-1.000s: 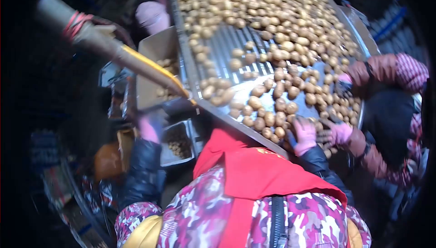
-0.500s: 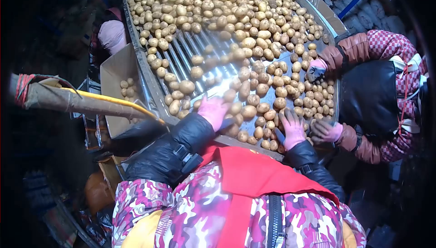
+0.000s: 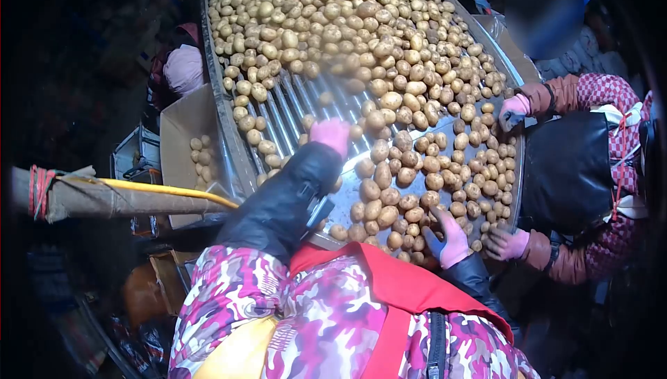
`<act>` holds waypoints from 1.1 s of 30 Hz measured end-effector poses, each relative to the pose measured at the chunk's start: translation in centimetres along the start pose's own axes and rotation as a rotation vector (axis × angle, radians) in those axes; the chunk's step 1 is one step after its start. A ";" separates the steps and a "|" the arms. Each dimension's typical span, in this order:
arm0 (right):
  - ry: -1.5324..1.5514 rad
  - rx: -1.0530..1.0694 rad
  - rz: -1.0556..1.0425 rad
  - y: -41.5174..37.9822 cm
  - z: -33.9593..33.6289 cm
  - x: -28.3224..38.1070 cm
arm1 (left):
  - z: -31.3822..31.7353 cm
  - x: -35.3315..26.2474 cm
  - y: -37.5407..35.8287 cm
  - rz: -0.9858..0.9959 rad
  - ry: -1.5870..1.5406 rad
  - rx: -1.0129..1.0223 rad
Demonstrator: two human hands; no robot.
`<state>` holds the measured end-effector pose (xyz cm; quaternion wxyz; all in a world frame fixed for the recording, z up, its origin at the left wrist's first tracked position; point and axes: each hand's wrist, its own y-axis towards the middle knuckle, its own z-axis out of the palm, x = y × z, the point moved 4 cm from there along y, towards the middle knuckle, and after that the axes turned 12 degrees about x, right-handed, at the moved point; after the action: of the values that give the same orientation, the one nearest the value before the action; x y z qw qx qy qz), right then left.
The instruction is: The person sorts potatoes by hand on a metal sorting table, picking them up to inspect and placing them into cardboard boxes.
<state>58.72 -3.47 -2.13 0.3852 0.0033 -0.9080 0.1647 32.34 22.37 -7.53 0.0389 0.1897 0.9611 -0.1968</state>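
Many potatoes [image 3: 333, 14] cover a sloping metal sorting table [image 3: 351, 188], part of which is a rack of metal bars [image 3: 281, 111]. My left hand [image 3: 330, 136], in a pink glove, reaches over the lower end of the bars beside some potatoes; its fingers are blurred and partly hidden. Near the table's lower edge, my right hand [image 3: 450, 241], gloved in pink with grey fingers, rests against potatoes with its fingers spread.
At the right, a co-worker in a dark apron [image 3: 563, 163] has two gloved hands at the table's edge. A cardboard box [image 3: 184, 132] with potatoes stands left, above a wrapped pole [image 3: 132, 198] with a yellow cable. Another person [image 3: 184, 70] is at the upper left.
My left hand has moved up from the lower edge onto the bars. My right hand stays near the lower edge. The co-worker's upper hand has shifted toward the table's edge. The view has shifted.
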 end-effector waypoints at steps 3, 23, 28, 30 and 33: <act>0.746 -0.042 0.163 3.3 1.4 -1.8 | -3.2 -3.8 -4.2 0.160 -0.294 0.129; 0.110 -0.040 0.195 4.2 -1.0 -2.6 | -11.1 11.3 17.8 -0.240 0.168 -0.166; 0.147 0.025 0.302 4.2 -1.6 -1.0 | -2.3 13.0 24.9 -0.175 0.476 0.036; 0.146 0.027 0.308 4.2 -2.3 0.0 | -7.7 8.7 17.5 -0.163 0.284 0.019; 0.065 -0.008 0.238 3.4 -1.5 -1.4 | -7.3 7.0 12.5 -0.200 0.081 -0.006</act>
<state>60.35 0.01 -3.12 0.3923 -0.1116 -0.8896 0.2055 30.61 38.38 -6.38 -0.0194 0.1003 0.9766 -0.1890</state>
